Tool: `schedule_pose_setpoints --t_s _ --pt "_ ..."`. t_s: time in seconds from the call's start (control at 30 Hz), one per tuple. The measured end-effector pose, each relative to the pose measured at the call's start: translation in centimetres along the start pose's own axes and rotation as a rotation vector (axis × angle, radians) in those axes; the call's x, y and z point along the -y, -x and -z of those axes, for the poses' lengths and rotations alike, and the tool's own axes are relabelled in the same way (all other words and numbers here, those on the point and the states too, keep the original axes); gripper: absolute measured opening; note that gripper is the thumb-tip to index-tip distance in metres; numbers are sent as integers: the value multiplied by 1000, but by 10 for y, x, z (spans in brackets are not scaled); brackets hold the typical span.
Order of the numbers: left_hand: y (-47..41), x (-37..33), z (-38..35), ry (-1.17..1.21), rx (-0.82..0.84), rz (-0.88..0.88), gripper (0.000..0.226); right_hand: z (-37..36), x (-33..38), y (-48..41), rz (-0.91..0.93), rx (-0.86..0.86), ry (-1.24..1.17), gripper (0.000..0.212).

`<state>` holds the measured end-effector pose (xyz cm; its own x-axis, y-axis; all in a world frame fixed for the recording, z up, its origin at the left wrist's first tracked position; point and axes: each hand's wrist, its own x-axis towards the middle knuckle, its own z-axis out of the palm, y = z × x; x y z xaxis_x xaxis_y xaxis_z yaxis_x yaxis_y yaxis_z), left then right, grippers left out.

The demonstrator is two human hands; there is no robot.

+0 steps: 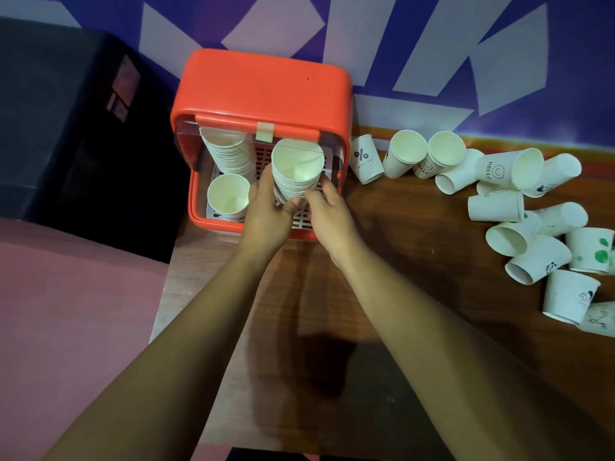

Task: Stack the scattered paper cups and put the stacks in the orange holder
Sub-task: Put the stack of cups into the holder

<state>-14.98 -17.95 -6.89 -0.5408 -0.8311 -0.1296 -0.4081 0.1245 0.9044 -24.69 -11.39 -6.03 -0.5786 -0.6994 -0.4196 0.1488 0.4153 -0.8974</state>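
Wood-grain table (399, 294) runs along a purple wall (499, 28) marked with pale shapes. At the table's left end, against the wall, stands the orange holder (263, 88), its open front facing the person and a white grid (304, 219) as its floor.

Both hands reach into that opening. The left hand (266, 211) curls round the lower left side of a stack (296, 171) of cups, and the right hand (329, 214) grips its lower right side, thumb and fingers pressed to the rims. The stack tilts, mouth up and toward the camera, in the right half of the holder, over the grid; whether its base touches the floor cannot be told.

A tall stack (229, 154) leans in the back left of the holder, and a short stack (228, 194) stands mouth-up in front of it, just beside the left hand.

To the right, loose cups (519, 207) lie scattered over the table, some upright, some upside down, many on their sides, the nearest one just beside the holder's right wall.

Left of the holder sits a black box (66, 128), with a pink surface (66, 294) nearer the person.
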Motion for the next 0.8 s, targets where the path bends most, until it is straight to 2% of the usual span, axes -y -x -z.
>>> schedule_pose_setpoints --t_s 0.37,0.47,0.6,0.8 --pt "-22 9 -13 157 0 -48 54 9 -7 -23 42 -23 34 47" --pt "-26 9 -16 171 -34 -35 49 7 -11 -28 70 -32 53 54" --pt "-33 8 -20 198 -71 36 49 3 -14 -35 101 -62 98 56" --pt "-36 19 -19 207 -108 6 62 -5 -14 -43 109 -73 144 56"
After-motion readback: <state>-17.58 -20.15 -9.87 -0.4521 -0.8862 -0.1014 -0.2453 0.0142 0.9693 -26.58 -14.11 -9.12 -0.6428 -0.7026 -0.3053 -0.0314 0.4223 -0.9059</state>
